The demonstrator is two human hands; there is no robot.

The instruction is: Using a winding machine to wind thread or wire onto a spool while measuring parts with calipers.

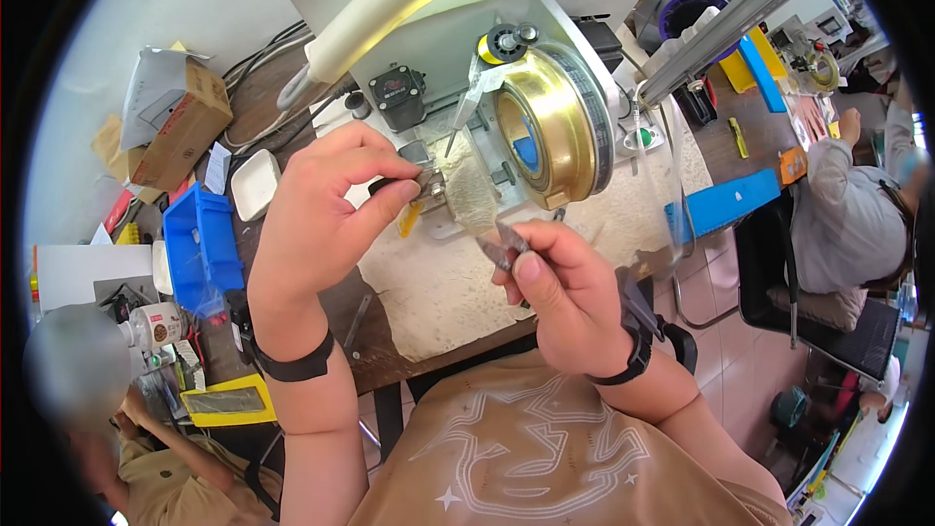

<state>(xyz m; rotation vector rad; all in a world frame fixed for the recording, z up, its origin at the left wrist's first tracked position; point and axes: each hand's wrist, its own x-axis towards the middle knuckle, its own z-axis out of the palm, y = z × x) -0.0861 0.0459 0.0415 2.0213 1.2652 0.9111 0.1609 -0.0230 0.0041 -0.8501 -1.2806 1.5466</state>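
Note:
My left hand [317, 200] is closed in a pinch on a small black knob-like piece [387, 185] beside the metal fixture of the bench machine. A little to its right, my right hand [565, 292] grips a dark grey metal tool [504, 246], its end resembling plier jaws; the palm covers the rest. Behind both hands stands the white machine [458, 39] with a large brass-coloured ring [545, 127]. A small spool of yellow thread or wire [502, 44] sits above the ring. A thin pointed rod [456, 127] angles down between the hands.
A curved white lamp arm [399, 5] hangs over the machine. To the left are a blue bin [202, 248], a white tray [255, 185] and a cardboard box [183, 127]. A worn pale sheet [429, 307] covers the bench. Other people sit at left [175, 468] and right [838, 219].

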